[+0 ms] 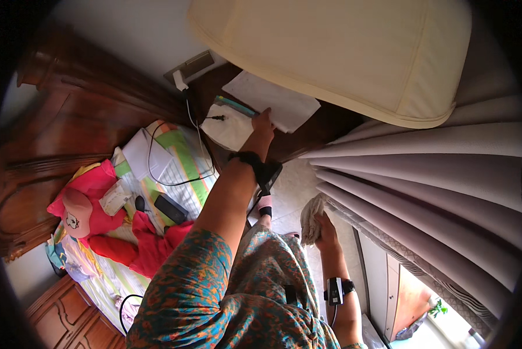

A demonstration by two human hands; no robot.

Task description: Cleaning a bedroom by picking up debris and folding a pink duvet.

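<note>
the cloth [311, 222] is hanging from the right hand [327, 234], just beside the curtain [435, 166]. this hand is gripping the fabric, its fingers partly hiding behind the folds. the left hand [263, 124] is reaching over the nightstand [333, 123], its fingers meeting the papers [287, 103]; whether they are pinching cannot be told. the lampshade [342, 55] is covering part of the nightstand and running past the upper edge.

Wall [124, 55]: plain, light grey, w/ socket plate [200, 62]. L side: carved dk. wood headboard [69, 116]; bed [118, 279] w/ striped bedding [182, 139]. Top ctr.: dk. wood worktop [331, 124], lg. cream lampshade [342, 52] adj. R side: grey-mauve curtain [429, 168], deep folds. Floor [290, 180]: pale tiles. Daylight at lower R, past curtain edge.
</note>
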